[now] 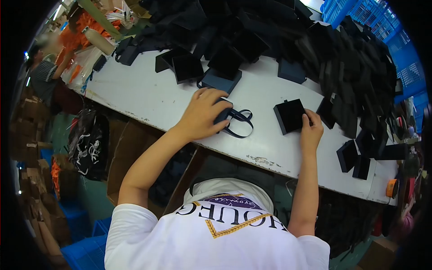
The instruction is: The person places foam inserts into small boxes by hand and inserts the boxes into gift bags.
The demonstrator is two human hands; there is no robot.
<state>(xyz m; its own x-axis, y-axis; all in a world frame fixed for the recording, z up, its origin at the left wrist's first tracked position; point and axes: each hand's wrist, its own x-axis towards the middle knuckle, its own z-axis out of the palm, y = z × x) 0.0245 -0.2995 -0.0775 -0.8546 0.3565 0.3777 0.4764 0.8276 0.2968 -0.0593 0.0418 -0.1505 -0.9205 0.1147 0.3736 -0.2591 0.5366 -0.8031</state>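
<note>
On the white table, my left hand (203, 113) curls over a small dark navy box (223, 112), its fingers wrapped round the top. From that box a dark ribbon loop (243, 124) spreads to the right across the tabletop. Further right, my right hand (311, 129) pinches the right edge of an open black box (290, 116), thumb and fingers closed on its wall. The black inside of this box faces up, and a small tab shows on its far edge. Just beyond my left hand lies another navy box (221, 81).
A large heap of black boxes (252, 27) covers the table's far side and right end. Several boxes (355, 157) lie near the right edge. Blue crates (405, 58) stand at far right. A cardboard box (130, 153) sits below the table. Another person (47, 81) is at far left.
</note>
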